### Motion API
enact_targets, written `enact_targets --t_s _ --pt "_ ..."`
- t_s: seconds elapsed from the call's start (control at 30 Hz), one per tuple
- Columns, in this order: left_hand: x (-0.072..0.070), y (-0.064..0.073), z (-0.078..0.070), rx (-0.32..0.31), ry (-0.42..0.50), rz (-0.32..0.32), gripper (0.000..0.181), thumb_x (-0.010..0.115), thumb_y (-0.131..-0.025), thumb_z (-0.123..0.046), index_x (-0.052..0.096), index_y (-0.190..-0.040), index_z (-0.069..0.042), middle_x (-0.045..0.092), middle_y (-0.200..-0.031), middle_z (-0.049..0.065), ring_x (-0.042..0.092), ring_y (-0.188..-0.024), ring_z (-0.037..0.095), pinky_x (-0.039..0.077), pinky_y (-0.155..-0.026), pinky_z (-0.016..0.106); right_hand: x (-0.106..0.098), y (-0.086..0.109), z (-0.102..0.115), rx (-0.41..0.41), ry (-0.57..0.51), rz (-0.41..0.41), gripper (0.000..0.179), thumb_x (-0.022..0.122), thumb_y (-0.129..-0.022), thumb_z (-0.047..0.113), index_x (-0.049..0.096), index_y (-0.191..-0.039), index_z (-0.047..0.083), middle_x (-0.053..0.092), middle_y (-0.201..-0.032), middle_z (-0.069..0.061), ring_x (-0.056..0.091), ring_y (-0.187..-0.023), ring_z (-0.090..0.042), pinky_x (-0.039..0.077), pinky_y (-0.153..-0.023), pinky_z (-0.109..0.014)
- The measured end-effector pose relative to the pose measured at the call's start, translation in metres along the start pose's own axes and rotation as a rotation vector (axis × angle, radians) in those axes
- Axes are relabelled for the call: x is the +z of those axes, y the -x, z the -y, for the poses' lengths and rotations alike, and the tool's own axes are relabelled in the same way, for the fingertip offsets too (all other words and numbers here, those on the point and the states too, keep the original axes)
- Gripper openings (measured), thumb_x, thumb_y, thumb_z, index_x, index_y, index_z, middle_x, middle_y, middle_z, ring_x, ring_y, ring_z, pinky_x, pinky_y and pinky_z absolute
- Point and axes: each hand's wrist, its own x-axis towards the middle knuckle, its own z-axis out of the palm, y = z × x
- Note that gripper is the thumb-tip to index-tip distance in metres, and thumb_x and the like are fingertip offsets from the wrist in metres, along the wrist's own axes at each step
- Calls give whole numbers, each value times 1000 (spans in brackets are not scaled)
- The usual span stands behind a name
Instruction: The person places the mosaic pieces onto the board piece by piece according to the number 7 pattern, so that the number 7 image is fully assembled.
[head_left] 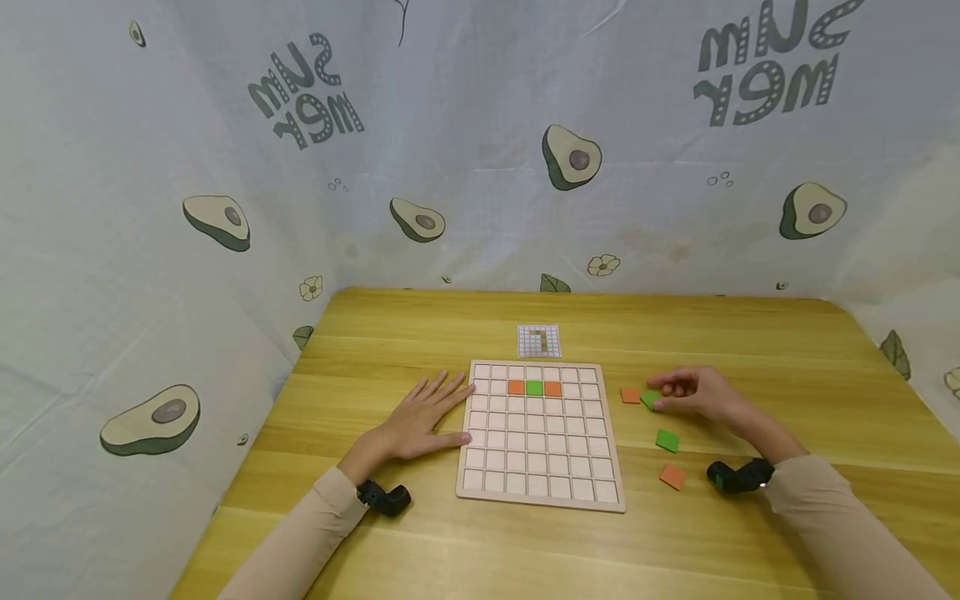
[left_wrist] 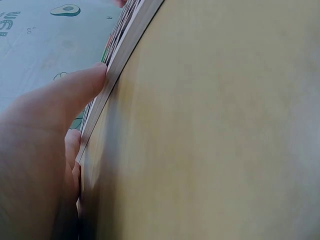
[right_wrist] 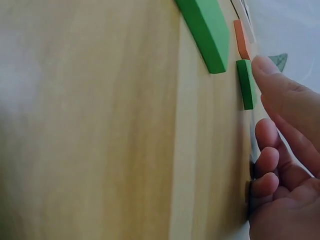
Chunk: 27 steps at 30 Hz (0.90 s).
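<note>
Avocado-printed cloth [head_left: 480, 117] hangs behind the wood-grain table [head_left: 420, 533], where the left hand [head_left: 422, 423] lies with fingers spread, touching the left edge of a gridded board [head_left: 536, 442] that carries a row of three tiles [head_left: 534, 388] just below a small pattern card [head_left: 538, 353]. To the board's right, the right hand [head_left: 697, 393] has its thumb at a green tile [head_left: 648, 402] beside an orange tile [head_left: 629, 396], though whether it grips I cannot tell, and two loose tiles [head_left: 667, 441] lie nearer the person

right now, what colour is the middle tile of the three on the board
Green; the middle tile shows best in the head view.
</note>
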Motion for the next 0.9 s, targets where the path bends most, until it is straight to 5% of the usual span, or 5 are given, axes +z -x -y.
enact_targets --t_s 0.9 --pt "-2 1 -2 11 7 -14 80 43 -98 -65 14 -162 -26 7 -167 2 1 -152 30 1 -120 54 1 1 0 -134 71 31 24 78 -86 5 72 -105 -7 49 -77 -5 40 -63 -14 34 -53 -26"
